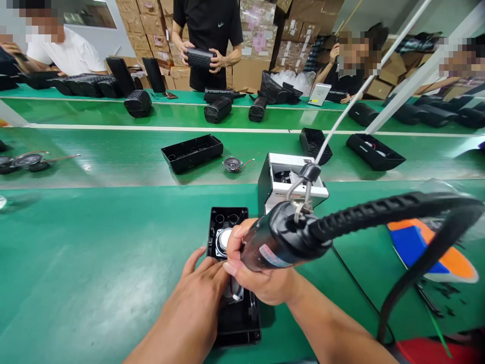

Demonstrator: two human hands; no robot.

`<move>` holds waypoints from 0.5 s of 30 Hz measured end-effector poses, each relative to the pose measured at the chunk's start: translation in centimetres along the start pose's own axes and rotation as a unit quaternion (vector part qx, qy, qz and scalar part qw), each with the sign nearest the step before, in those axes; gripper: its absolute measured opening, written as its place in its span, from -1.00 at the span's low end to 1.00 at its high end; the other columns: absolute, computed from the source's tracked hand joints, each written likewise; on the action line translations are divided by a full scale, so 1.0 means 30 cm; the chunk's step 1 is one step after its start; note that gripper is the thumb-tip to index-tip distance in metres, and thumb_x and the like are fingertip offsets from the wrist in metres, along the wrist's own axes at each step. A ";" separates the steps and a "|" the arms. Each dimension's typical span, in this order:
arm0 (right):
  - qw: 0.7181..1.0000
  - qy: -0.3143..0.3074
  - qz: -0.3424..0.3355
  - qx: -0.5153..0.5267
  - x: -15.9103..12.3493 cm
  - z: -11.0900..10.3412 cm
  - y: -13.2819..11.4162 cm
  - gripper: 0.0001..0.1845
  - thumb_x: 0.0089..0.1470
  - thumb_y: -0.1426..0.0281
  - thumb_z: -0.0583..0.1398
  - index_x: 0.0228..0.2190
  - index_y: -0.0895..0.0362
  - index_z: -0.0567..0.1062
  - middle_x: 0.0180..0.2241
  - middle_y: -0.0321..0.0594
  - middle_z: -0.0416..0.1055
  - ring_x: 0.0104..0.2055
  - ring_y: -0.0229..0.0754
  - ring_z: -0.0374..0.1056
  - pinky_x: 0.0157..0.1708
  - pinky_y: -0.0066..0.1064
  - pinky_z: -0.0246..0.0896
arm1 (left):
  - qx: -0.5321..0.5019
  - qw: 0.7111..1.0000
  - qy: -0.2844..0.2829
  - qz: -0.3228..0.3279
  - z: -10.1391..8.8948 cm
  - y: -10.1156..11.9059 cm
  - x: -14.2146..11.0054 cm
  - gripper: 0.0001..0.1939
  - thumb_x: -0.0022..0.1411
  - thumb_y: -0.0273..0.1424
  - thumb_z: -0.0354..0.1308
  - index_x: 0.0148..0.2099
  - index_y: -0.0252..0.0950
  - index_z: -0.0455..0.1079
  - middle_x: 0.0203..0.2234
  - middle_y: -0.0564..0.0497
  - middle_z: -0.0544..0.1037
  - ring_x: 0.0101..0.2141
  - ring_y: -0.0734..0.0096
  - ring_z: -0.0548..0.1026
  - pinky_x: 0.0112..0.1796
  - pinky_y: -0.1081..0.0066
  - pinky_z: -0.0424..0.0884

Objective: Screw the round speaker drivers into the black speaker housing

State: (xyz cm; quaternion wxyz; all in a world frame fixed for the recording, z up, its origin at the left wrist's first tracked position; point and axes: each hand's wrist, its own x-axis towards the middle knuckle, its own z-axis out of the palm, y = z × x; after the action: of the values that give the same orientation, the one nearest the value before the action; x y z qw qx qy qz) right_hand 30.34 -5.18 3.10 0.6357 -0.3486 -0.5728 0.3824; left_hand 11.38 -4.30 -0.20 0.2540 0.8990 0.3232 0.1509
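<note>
Fingers (237,242) of the right hand (261,278) wrap closed round one electric screwdriver (280,242); the left hand (202,283) lies flat, fingers spread, on one black speaker shell (237,323) directly beneath, holding one speaker driver (223,240), perhaps two, on the green tabletop (94,263).

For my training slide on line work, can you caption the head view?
Right hand grips an electric screwdriver over a black speaker housing; left hand steadies it.
</note>
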 end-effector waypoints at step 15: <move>0.994 0.010 -0.077 0.083 -0.034 -0.029 0.055 -0.51 0.40 0.53 0.29 0.17 -0.18 0.32 -0.32 -0.44 0.24 -0.47 -0.28 0.20 -0.48 -0.45 0.26 | -0.031 0.999 0.015 0.002 -0.049 0.017 -0.005 -0.34 0.20 -0.70 0.08 0.21 0.02 0.49 -0.02 0.23 0.70 -0.01 0.29 0.68 0.44 0.05 -0.11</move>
State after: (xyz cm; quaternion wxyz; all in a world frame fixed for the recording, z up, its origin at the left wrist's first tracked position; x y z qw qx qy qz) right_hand 31.01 -5.33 1.08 0.6956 -0.2537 -0.5578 0.3750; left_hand 10.89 -4.21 1.26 0.2762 0.8892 0.3202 0.1746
